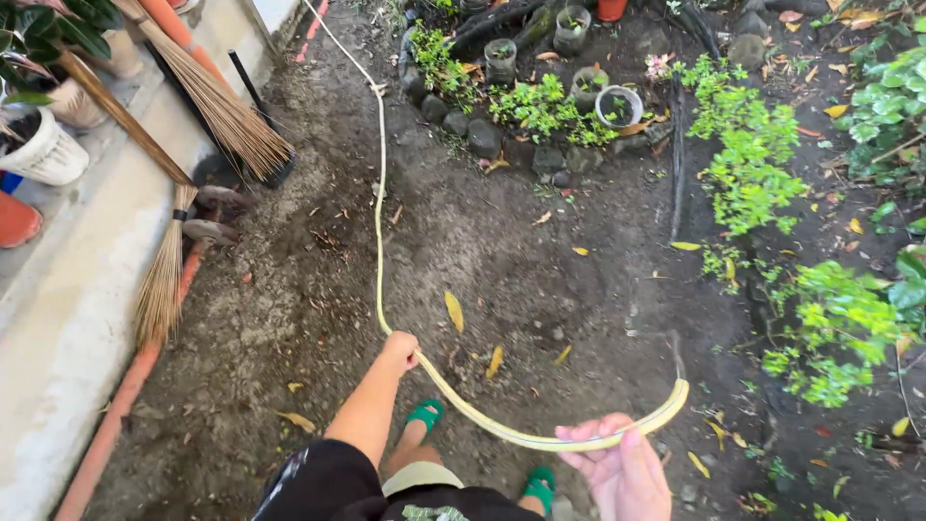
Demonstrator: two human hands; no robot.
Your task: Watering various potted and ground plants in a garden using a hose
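Note:
A long pale yellow garden hose (379,207) runs from the top of the yard down across bare dirt. My left hand (399,349) grips it where it bends. From there the hose curves right through my right hand (622,463), whose fingers close loosely around it. The hose's open end (681,389) curls upward just past my right hand, pointing toward the green plants (830,328) on the right. My feet in green sandals (425,415) stand on the dirt between my two hands.
Two straw brooms (224,111) lean at the left by a concrete ledge (68,309) with potted plants (39,145). A stone-edged bed with small pots (617,104) lies at the top centre. Yellow leaves litter the soil.

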